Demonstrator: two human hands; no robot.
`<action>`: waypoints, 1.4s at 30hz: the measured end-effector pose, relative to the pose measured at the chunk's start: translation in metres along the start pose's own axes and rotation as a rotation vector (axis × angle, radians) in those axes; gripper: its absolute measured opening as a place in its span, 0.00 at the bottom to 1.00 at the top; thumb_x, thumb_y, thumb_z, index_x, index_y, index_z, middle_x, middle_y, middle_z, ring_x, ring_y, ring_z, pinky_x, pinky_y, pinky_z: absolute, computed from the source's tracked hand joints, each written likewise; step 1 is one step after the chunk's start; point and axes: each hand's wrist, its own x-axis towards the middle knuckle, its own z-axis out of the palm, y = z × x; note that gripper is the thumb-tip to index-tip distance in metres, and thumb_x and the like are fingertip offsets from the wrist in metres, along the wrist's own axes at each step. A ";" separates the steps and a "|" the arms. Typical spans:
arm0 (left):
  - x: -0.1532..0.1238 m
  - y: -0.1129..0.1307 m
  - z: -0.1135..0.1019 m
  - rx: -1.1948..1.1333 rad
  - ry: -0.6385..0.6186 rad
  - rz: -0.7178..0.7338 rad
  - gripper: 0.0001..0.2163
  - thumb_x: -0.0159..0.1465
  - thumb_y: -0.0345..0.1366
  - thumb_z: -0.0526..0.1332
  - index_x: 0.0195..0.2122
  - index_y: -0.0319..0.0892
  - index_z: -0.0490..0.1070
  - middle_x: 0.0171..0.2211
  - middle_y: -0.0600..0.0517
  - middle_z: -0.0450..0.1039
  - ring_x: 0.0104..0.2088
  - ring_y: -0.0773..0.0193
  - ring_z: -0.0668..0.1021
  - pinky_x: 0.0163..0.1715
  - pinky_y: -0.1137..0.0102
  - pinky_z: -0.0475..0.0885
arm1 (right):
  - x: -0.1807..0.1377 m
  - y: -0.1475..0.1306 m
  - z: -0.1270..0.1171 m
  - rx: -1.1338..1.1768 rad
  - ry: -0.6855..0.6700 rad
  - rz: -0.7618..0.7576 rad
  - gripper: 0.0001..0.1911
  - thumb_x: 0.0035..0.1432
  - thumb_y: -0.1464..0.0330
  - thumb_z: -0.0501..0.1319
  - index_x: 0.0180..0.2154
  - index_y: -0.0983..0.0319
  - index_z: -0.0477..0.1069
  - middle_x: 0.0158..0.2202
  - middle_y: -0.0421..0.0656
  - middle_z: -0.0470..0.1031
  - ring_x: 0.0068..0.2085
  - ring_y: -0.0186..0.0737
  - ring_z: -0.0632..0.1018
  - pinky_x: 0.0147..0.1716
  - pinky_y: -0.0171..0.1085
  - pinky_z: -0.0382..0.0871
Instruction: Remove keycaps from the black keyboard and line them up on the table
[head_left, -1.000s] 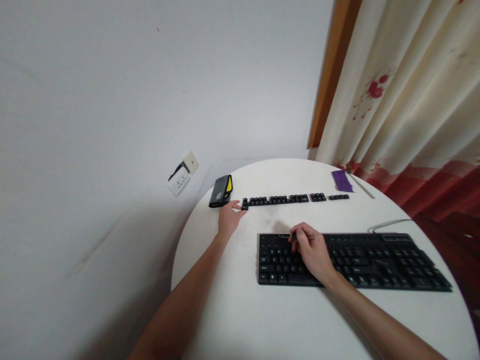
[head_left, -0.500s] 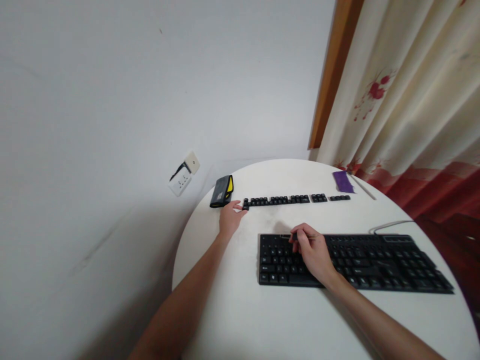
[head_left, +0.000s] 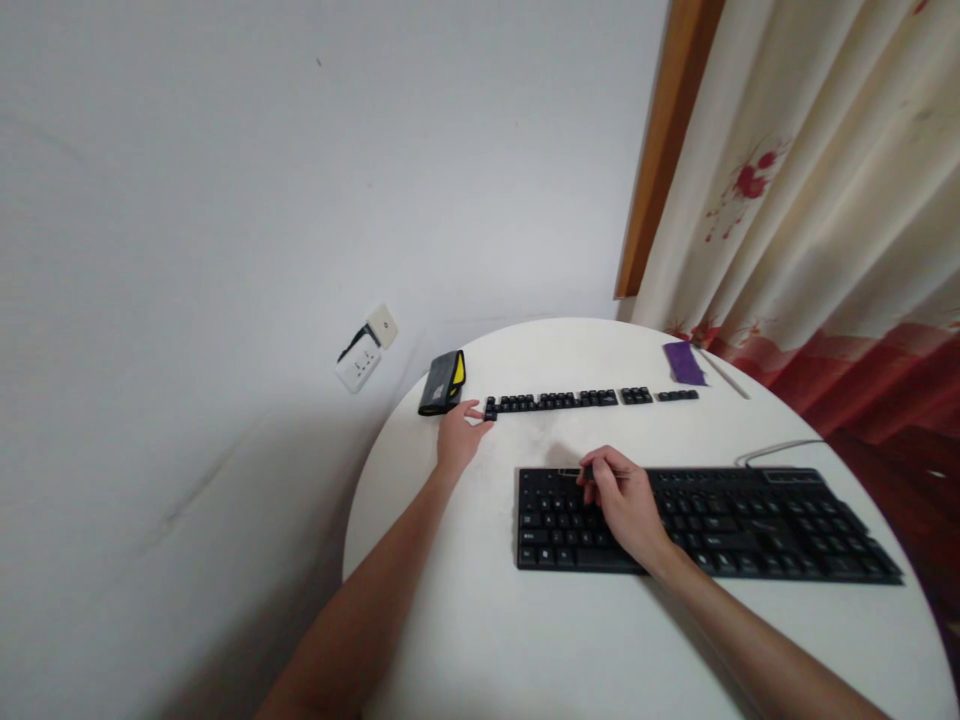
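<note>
A black keyboard lies on a round white table. My right hand rests on its upper left part, fingers closed round a thin tool whose tip touches the top key row. Beyond the keyboard, loose black keycaps are laid out in a long row. My left hand rests on the table at the row's left end, thumb and forefinger pinched at the last keycap.
A grey and yellow pouch lies at the table's far left edge. A purple cloth and a thin stick lie at the far right. The keyboard's cable runs off right. A wall socket and curtains stand behind.
</note>
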 end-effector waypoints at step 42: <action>-0.056 0.069 -0.001 -0.162 -0.674 0.508 0.09 0.64 0.33 0.58 0.39 0.42 0.80 0.33 0.50 0.79 0.30 0.66 0.76 0.31 0.74 0.69 | -0.006 -0.010 0.029 -0.319 -0.237 -0.069 0.17 0.67 0.67 0.47 0.28 0.60 0.67 0.22 0.39 0.69 0.25 0.36 0.71 0.27 0.33 0.61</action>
